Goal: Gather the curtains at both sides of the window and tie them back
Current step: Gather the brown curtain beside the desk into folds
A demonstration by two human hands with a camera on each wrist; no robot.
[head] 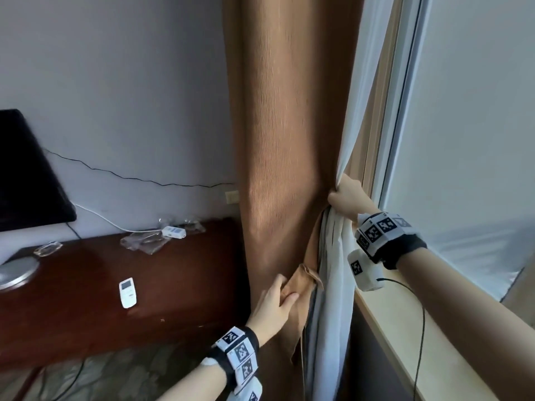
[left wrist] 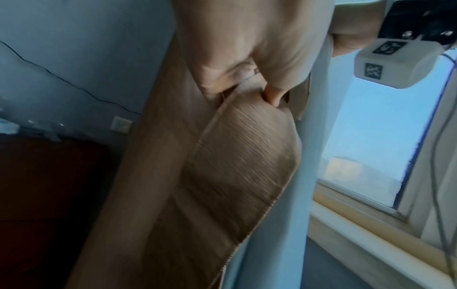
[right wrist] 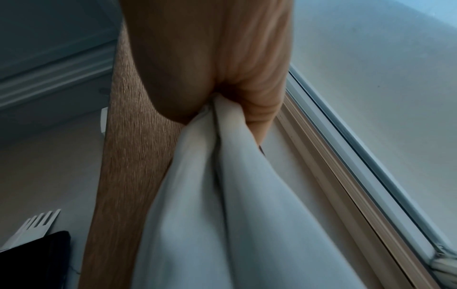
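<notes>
Window (head: 477, 140), two curtains, brown (head: 283, 125), white (head: 333, 285)

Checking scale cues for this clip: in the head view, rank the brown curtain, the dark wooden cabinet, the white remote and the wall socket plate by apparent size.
1. brown curtain
2. dark wooden cabinet
3. white remote
4. wall socket plate

The remote lies nearer the camera than the plate, so that last pair is apparent only.
</notes>
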